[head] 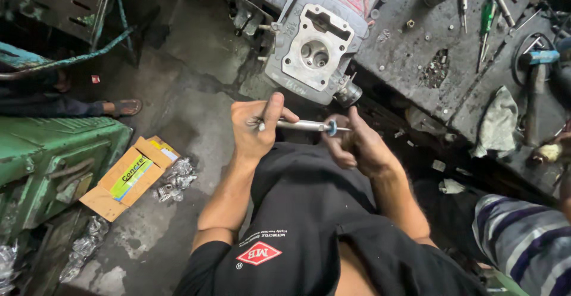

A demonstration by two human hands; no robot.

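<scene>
Below the engine cylinder head [315, 46] on the bench, my left hand [256, 130] pinches a thin metal rod [300, 126]; my right hand [357, 147] pinches its blue-ringed end. I think fitting has barely started.

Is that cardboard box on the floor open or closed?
Open. The cardboard box lies flat on the concrete floor with its end flaps spread outward. What is inside cannot be seen; crumpled clear plastic wrapping lies beside it.

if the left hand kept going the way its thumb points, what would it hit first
Probably the grey engine cylinder head on the workbench edge. The left hand, gripping a slim metal tool, has its thumb aimed up toward it; depth is unclear.
</scene>
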